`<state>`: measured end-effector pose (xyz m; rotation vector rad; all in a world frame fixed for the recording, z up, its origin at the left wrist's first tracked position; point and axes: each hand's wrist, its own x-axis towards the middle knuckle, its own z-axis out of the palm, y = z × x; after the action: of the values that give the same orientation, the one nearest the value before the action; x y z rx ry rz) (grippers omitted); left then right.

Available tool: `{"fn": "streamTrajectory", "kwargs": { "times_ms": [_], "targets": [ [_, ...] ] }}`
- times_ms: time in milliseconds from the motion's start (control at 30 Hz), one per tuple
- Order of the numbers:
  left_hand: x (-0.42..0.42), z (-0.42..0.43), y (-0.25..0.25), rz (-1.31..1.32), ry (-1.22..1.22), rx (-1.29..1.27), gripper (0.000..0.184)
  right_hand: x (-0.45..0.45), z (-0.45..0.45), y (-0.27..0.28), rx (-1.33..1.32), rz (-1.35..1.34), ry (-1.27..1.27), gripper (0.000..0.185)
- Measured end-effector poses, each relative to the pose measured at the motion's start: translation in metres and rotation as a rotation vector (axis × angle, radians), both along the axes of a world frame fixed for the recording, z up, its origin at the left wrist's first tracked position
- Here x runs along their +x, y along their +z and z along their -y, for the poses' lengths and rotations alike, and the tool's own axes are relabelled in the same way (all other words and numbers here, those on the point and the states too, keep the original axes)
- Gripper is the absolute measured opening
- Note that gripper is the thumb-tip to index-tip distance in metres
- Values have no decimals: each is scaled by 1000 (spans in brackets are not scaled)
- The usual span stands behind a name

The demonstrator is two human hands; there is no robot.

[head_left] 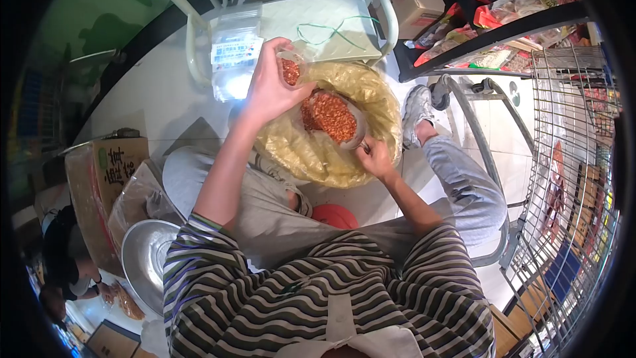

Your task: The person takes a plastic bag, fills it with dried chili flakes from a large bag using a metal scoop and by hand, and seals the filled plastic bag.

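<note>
My left hand grips a small clear plastic bag by its edge, with some reddish-brown bits inside it. In my right hand is the handle of a scoop, heaped with the same reddish-brown bits, which look like peppercorns or crushed chilli. The scoop is tilted toward the small bag, over a large yellow plastic sack with its mouth rolled open. More of the bits seem to lie in the sack beneath the scoop, largely hidden by it.
Flat clear bags with blue print lie on a white step stool, beside a green string. A metal bowl and cardboard box stand left. A wire cart is right; another person is at lower left.
</note>
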<state>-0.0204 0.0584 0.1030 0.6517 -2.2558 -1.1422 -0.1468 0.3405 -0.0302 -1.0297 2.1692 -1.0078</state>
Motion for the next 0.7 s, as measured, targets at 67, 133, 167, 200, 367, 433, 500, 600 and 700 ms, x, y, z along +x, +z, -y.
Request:
{"fn": "streamTrajectory", "kwargs": {
  "times_ms": [67, 133, 167, 200, 367, 433, 500, 600, 700],
  "targets": [
    [1, 0, 0, 6, 2, -40, 85, 2, 2, 1, 15, 14, 11, 13],
    [1, -1, 3, 5, 6, -7, 85, 3, 4, 1, 30, 27, 15, 13],
    [1, 0, 2, 5, 9, -5, 85, 1, 5, 0, 3, 43, -3, 13],
    [1, 1, 1, 2, 10, -40, 85, 0, 5, 0, -22, 59, -20, 13],
    [1, 0, 2, -4, 4, -39, 84, -8, 1, -6, 27, -38, 30, 14],
    [2, 0, 3, 4, -10, 41, 82, -8, 2, -5, 36, -48, 13, 15],
    [2, -1, 5, 15, -8, 55, 82, -9, 2, -1, 23, -68, 41, 15],
    [3, 0, 3, 21, -8, 48, 81, -9, 3, 9, 37, -77, 56, 15],
    [2, -1, 4, 29, -13, 32, 81, -12, -2, 8, 75, -118, 58, 14]
  ]
}}
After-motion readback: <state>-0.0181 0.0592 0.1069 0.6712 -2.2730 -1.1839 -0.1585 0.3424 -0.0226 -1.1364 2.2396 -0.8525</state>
